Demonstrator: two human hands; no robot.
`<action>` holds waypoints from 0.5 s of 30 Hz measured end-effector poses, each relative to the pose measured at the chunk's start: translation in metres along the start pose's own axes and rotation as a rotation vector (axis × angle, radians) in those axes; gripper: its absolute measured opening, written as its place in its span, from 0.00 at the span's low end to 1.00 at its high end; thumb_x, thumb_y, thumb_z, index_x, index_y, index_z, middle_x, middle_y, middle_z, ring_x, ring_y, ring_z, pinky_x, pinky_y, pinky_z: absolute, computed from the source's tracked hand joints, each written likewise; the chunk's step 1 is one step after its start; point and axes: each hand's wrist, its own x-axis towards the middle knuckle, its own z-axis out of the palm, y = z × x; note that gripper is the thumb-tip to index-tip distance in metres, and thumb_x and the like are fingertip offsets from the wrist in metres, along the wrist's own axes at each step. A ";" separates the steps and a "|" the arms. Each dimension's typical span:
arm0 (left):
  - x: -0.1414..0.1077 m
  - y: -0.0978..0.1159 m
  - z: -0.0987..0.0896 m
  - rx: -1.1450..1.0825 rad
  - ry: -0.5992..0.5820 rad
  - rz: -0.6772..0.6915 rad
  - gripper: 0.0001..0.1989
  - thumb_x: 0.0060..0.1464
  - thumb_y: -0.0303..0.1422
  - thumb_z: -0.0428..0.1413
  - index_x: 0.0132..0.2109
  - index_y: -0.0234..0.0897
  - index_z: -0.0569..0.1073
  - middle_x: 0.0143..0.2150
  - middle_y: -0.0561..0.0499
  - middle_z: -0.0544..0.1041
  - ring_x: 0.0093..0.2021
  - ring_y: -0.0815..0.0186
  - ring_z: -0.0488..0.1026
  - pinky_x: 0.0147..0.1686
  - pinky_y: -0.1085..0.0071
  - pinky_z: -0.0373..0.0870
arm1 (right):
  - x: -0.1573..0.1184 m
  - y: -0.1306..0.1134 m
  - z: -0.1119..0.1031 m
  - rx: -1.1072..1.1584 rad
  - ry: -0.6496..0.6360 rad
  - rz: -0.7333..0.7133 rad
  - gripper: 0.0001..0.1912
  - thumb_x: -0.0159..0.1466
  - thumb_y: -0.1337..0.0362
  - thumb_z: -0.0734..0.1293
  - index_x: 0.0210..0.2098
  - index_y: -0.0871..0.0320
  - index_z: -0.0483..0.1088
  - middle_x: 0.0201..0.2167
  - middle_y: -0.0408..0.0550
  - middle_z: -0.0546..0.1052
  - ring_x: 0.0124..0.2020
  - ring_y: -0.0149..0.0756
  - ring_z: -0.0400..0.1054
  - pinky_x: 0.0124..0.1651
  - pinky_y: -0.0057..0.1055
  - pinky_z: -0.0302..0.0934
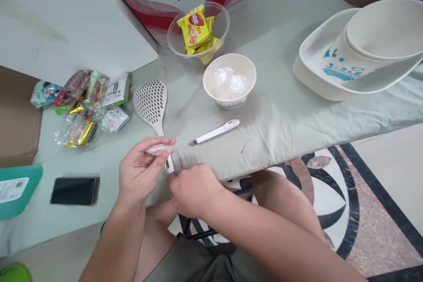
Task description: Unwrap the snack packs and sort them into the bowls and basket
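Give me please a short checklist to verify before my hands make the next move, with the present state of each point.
1. Left hand holds the small packet: ok, it is gripped between thumb and fingers.
2. Right hand is free: cannot tell, it is curled and blurred.
3. Bowl stands upright: ok, with clear plastic inside.
4. Tip of the white pen-shaped tool is covered: cannot tell, too small to see.
5. Skimmer handle is clear of the left hand: not ok, it passes behind it in this view.
6. Phone is apart from both hands: ok.
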 end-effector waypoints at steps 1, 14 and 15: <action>0.008 0.004 0.007 0.015 -0.046 0.040 0.20 0.49 0.33 0.72 0.49 0.49 0.78 0.40 0.53 0.82 0.38 0.66 0.83 0.40 0.69 0.86 | -0.001 0.000 -0.001 0.014 -0.019 -0.012 0.16 0.70 0.66 0.61 0.52 0.63 0.74 0.46 0.59 0.82 0.47 0.47 0.80 0.44 0.41 0.71; 0.136 0.055 0.118 0.354 -0.324 0.337 0.07 0.51 0.31 0.69 0.38 0.40 0.82 0.34 0.54 0.79 0.35 0.68 0.73 0.37 0.70 0.68 | -0.018 0.050 -0.057 0.811 1.286 0.139 0.11 0.69 0.60 0.56 0.30 0.53 0.58 0.25 0.42 0.67 0.27 0.32 0.63 0.33 0.30 0.58; 0.137 0.055 0.122 0.376 -0.360 0.340 0.06 0.51 0.30 0.69 0.38 0.40 0.82 0.36 0.53 0.79 0.36 0.67 0.73 0.37 0.70 0.68 | -0.019 0.057 -0.058 0.854 1.349 0.157 0.10 0.70 0.61 0.55 0.32 0.53 0.59 0.26 0.42 0.67 0.28 0.32 0.62 0.33 0.30 0.59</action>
